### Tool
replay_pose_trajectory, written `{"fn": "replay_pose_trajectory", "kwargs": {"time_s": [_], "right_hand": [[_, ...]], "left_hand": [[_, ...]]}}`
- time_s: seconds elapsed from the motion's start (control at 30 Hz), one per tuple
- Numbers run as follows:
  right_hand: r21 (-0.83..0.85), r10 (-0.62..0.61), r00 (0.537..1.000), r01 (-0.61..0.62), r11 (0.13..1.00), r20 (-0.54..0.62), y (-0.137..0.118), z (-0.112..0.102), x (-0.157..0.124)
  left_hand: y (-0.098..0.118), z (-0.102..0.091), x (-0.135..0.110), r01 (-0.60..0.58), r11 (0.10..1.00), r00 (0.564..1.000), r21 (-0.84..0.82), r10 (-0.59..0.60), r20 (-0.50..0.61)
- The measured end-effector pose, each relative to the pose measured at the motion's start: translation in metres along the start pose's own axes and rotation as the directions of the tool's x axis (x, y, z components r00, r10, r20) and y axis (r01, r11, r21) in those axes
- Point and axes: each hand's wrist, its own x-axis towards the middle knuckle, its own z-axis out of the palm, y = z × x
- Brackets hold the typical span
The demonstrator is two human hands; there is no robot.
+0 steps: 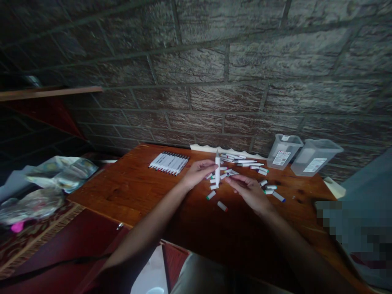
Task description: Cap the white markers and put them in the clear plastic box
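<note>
My left hand is closed on a white marker and holds it upright over the wooden table. My right hand sits just right of the marker's lower end, fingers curled toward it; whether they touch it or hold anything is unclear. Several loose white markers and caps lie scattered on the table under and behind both hands. A neat row of capped markers lies flat to the left of my left hand.
Two clear plastic containers stand at the back right against the brick wall. A white scalloped tray lies along the wall. Crumpled bags sit on the left. A blurred person is at the right edge.
</note>
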Motion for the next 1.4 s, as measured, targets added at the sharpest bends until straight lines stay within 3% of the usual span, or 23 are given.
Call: {"fn": "replay_pose_trajectory", "kwargs": {"time_s": [0.1, 0.2, 0.3, 0.4, 0.5, 0.77, 0.93, 1.13, 1.4], "right_hand": [[-0.007, 0.013, 1.000, -0.013, 1.000, -0.028, 0.000, -0.004, 0.000], [-0.001, 0.023, 0.999, -0.023, 1.000, -0.039, 0.005, -0.010, 0.001], [0.030, 0.023, 0.999, -0.022, 0.999, -0.042, 0.012, -0.014, 0.004], [0.001, 0.024, 0.998, -0.024, 1.000, -0.059, 0.016, -0.015, 0.005], [-0.026, 0.029, 0.996, -0.031, 0.999, -0.079, 0.016, -0.015, 0.006], [-0.026, 0.021, 0.996, -0.023, 0.999, -0.087, 0.016, -0.018, 0.008], [-0.056, 0.048, 0.993, -0.055, 0.997, -0.107, 0.014, -0.018, 0.007], [-0.070, 0.035, 0.994, -0.043, 0.997, -0.105, 0.014, -0.019, 0.007], [-0.055, 0.020, 0.992, -0.027, 0.998, -0.128, 0.016, -0.021, 0.009]], "left_hand": [[-0.002, -0.035, 0.003, -0.040, 0.929, 0.966, 0.368, 0.130, -0.222], [-0.005, -0.063, 0.002, 0.138, 0.663, 0.953, 0.736, 0.115, -0.282], [-0.010, -0.072, 0.001, 0.337, 0.380, 0.932, 0.861, -0.003, -0.363], [-0.016, -0.069, 0.002, 0.413, 0.246, 0.909, 0.877, -0.047, -0.414], [-0.017, -0.068, 0.002, 0.435, 0.226, 0.899, 0.872, -0.057, -0.434], [-0.011, -0.074, -0.004, 0.394, 0.327, 0.917, 0.859, -0.075, -0.392], [-0.015, -0.066, -0.001, 0.417, 0.280, 0.908, 0.865, -0.086, -0.410], [-0.018, -0.073, -0.001, 0.497, 0.218, 0.866, 0.840, -0.059, -0.496], [-0.021, -0.076, 0.001, 0.470, 0.247, 0.877, 0.847, -0.028, -0.479]]}}
